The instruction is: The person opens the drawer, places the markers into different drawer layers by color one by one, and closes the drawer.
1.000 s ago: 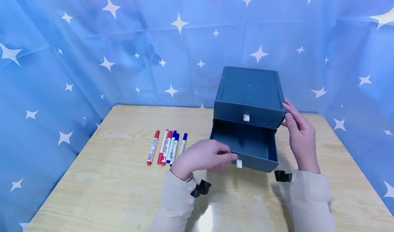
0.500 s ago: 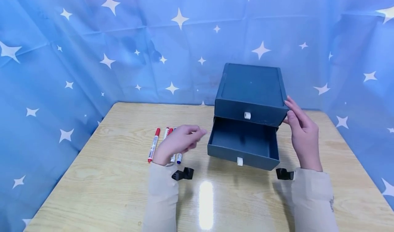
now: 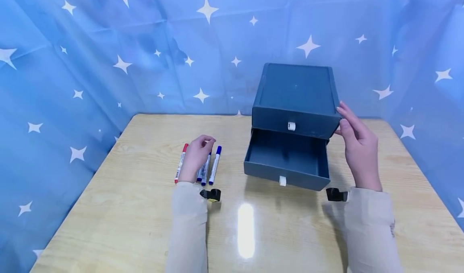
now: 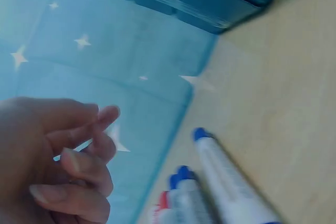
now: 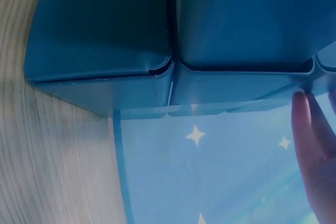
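My left hand [image 3: 195, 157] is over the markers on the left of the table, fingers loosely bent and nothing between them. It hides part of the group in the head view. A red-capped marker [image 3: 181, 163] lies to its left, and a blue-capped marker [image 3: 215, 166] to its right; more blue ones show beside its wrist. With thumb and fingertips, my right hand [image 3: 361, 150] touches the right side of a dark blue two-drawer box [image 3: 298, 89]. Its lower drawer [image 3: 262, 169] is pulled out with nothing inside, while the upper drawer [image 3: 273, 119] is closed.
Both drawers have small white pull tabs, the lower tab [image 3: 282, 180] facing me. A wooden table [image 3: 119, 208] carries everything, with a blue star-patterned curtain [image 3: 232, 35] behind and at both sides. Black wrist-camera mounts [image 3: 214, 195] sit by my sleeves.
My left hand has left the lower drawer's pull tab and moved left over the markers. My right hand stays at the box's side. The view has tilted slightly down.
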`<control>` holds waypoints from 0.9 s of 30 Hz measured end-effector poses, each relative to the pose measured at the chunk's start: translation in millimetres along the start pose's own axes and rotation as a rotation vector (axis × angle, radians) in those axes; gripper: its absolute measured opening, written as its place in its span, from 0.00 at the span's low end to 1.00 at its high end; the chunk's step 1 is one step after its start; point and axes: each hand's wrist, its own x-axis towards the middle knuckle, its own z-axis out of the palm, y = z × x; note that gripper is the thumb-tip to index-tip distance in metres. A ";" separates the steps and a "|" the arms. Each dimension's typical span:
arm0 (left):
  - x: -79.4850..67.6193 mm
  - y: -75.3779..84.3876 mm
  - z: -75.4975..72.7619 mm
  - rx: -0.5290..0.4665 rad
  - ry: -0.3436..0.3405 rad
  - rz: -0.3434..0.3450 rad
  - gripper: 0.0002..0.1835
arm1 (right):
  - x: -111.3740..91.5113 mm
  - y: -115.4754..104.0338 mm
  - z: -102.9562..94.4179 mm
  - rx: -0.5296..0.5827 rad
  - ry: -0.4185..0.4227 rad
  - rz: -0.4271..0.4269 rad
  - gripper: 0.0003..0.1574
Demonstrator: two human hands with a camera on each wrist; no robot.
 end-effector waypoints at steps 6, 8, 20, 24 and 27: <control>9.2 -1.4 9.6 0.054 -0.031 -0.018 0.14 | 6.2 -3.9 0.4 0.014 0.016 -0.013 0.21; 10.5 0.2 13.5 0.063 -0.023 -0.016 0.17 | 7.3 -5.6 0.9 0.011 0.015 -0.014 0.21; 8.4 4.4 40.9 0.267 -0.083 -0.068 0.26 | 5.0 -3.9 1.8 0.027 0.017 0.004 0.21; 7.2 4.5 45.3 0.324 -0.109 -0.067 0.26 | 3.0 -0.6 2.1 0.041 0.013 0.025 0.21; 6.0 2.7 49.1 0.365 -0.125 -0.062 0.25 | 2.1 0.2 3.3 0.053 0.012 0.026 0.21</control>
